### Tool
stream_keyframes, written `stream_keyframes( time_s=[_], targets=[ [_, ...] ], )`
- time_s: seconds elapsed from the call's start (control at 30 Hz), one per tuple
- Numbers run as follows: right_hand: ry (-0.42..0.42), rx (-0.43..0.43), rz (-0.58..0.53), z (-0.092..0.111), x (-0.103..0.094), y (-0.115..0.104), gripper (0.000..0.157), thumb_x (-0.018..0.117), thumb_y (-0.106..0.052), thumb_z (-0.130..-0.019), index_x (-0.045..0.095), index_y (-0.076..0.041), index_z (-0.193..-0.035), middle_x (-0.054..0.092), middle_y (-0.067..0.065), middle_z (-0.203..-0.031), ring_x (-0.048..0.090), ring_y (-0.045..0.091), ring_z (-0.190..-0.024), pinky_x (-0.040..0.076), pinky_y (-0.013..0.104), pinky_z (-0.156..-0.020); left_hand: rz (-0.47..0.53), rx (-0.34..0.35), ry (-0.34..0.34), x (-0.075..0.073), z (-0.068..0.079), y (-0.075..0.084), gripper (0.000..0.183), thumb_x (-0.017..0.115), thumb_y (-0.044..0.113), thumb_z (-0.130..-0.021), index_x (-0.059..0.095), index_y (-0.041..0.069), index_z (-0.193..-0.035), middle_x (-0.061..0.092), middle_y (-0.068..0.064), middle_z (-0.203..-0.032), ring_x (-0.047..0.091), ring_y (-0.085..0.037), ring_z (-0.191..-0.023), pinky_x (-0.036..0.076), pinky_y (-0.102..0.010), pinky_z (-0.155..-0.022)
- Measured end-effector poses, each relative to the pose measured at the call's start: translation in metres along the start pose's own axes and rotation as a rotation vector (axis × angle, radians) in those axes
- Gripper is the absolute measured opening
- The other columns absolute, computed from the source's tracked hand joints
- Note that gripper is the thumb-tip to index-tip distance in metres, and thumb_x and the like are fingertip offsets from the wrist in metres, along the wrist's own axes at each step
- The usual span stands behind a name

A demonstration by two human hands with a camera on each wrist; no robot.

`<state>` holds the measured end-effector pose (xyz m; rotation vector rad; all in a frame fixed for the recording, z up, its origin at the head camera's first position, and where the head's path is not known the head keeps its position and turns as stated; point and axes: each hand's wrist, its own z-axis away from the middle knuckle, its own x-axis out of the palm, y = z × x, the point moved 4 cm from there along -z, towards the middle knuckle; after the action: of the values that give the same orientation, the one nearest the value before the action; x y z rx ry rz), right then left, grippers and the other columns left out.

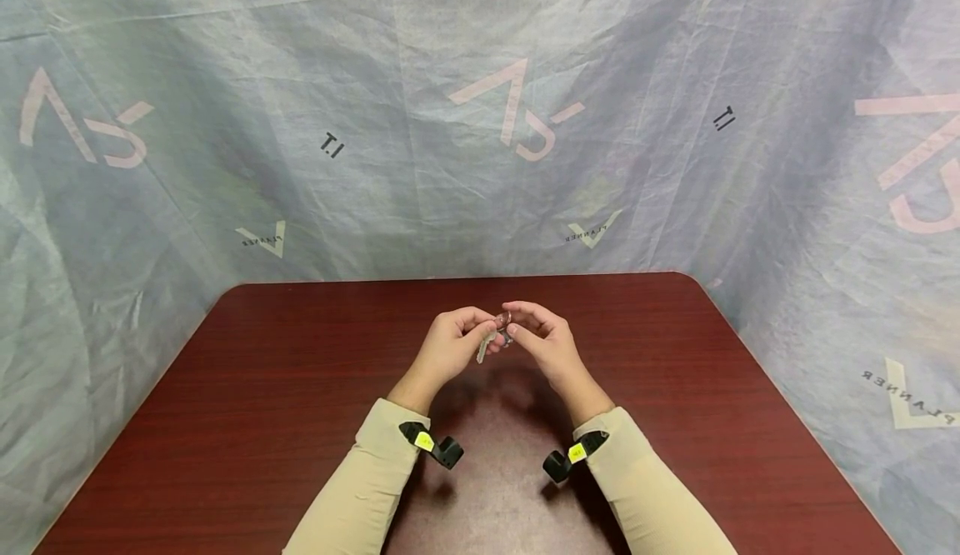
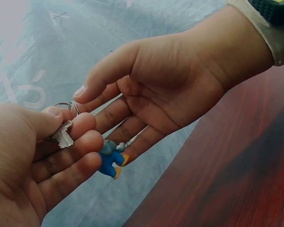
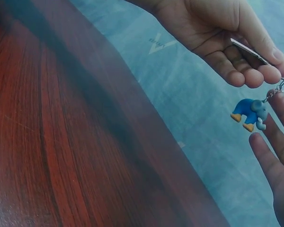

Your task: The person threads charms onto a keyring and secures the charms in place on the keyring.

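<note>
Both hands meet over the far middle of the table. My left hand pinches a silver key between thumb and fingers, its toothed blade sticking out. On the other side, my right hand holds the metal key ring at its thumb and index fingertips, the other fingers spread. From the ring, by a short chain, hangs a small elephant keychain figure, grey-headed with a blue body and yellow feet. It dangles between the hands, close to the right fingers. Fingers partly hide the ring and the key's head.
The dark red wooden table lies beneath both hands. Behind it and along its sides hangs a grey cloth curtain with printed letters. Each wrist wears a black strap with a small camera over a beige sleeve.
</note>
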<state>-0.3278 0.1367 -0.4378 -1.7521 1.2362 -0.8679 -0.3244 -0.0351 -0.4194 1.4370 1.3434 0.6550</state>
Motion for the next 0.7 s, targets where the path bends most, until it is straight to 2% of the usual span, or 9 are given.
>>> stream_keyframes(
  time_s=[0.23,0.5,0.7],
  targets=[
    [0.025,-0.034,0.06,-0.0007,-0.0003,-0.0006,0.031,0.067,0.002,-0.094,0.063,0.01,-0.123,0.07,0.023,-0.111,0.068,0.013,-0.099,0.057,0.026,-0.081,0.01,0.004,-0.014,0.0016,-0.0002,-0.001,0.012,0.061,0.007,-0.101,0.072,0.001,-0.1,0.076,-0.009,-0.083,0.074,-0.017,-0.076,0.061,-0.034,-0.064],
    [0.031,-0.023,0.016,-0.0005,0.0007,-0.0006,0.029,0.064,0.003,-0.096,0.061,0.012,-0.123,0.073,0.004,-0.103,0.069,0.011,-0.096,0.058,0.028,-0.085,0.014,-0.008,-0.024,0.0021,0.0004,-0.0013,0.012,0.062,0.009,-0.101,0.072,0.002,-0.099,0.076,-0.009,-0.084,0.074,-0.018,-0.076,0.059,-0.03,-0.061],
    [0.046,-0.025,0.026,-0.0002,-0.0005,-0.0013,0.026,0.064,0.0,-0.097,0.063,0.013,-0.12,0.073,0.002,-0.098,0.069,0.011,-0.093,0.058,0.027,-0.082,-0.004,-0.012,-0.029,0.002,0.0011,-0.0007,0.013,0.062,0.01,-0.102,0.073,0.004,-0.1,0.076,-0.008,-0.084,0.074,-0.018,-0.077,0.058,-0.03,-0.061]
  ],
)
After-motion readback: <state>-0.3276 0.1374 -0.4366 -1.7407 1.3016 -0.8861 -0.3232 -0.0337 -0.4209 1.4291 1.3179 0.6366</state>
